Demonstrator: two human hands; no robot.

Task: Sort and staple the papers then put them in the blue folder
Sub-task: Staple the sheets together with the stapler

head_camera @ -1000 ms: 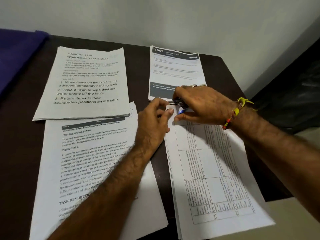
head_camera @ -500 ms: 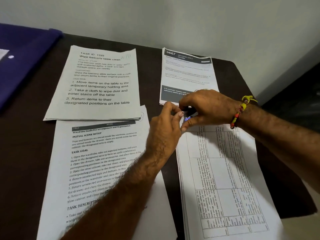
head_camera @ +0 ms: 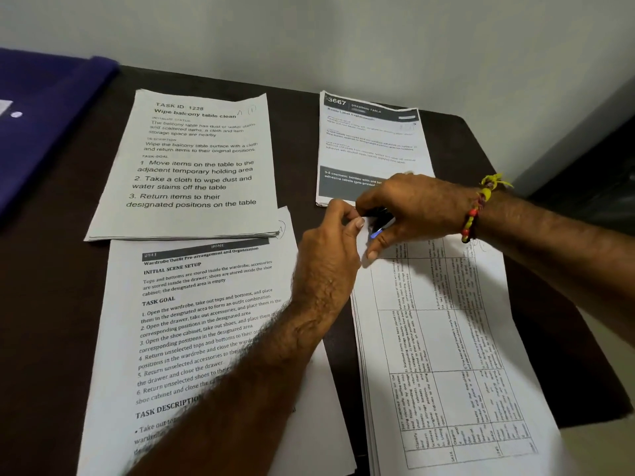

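Four paper stacks lie on a dark table (head_camera: 62,304). The "Wipe balcony table clean" stack (head_camera: 192,166) is at the back left, the "3667" stack (head_camera: 371,142) at the back right, the wardrobe sheet stack (head_camera: 192,338) at the front left, and a stack with a printed table (head_camera: 446,355) at the front right. My right hand (head_camera: 419,207) grips a small black and blue stapler (head_camera: 378,225) at the top left corner of the table stack. My left hand (head_camera: 330,249) pinches that same corner, thumb against the stapler. A blue folder (head_camera: 41,118) lies at the far left.
A pale wall runs behind the table. The table's right edge drops off to a dark area (head_camera: 591,173) and a light floor. A white label (head_camera: 7,108) shows on the folder.
The view has shifted left, so the folder shows more. Both hands stay together at the table stack's top corner, with the left thumb now pressed closer to the stapler.
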